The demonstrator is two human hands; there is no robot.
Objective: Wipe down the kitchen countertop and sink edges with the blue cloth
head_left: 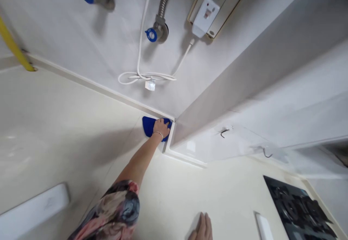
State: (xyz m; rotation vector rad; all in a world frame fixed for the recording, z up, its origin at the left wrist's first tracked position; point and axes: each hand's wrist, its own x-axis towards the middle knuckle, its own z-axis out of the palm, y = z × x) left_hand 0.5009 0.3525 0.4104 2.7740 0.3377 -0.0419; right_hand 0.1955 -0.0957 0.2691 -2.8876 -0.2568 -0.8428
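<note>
My left hand [162, 127] reaches into the back corner of a pale countertop [114, 109] and presses down on a blue cloth [148, 125]. Its fingers are curled on the cloth, which pokes out on both sides of the hand. A thin bracelet [158, 134] circles that wrist. At the bottom edge of the view, my right hand [202, 228] lies flat on the counter, fingers stretched out and holding nothing. Only part of that hand shows.
A wall juts out beside the corner, with hooks [224, 132] on it. Above are valves [155, 33], a looped white cable [146, 76] and a plug [206, 16]. A yellow pipe [13, 44] stands left, a white appliance [35, 211] lower left, a black gas hob [296, 207] right.
</note>
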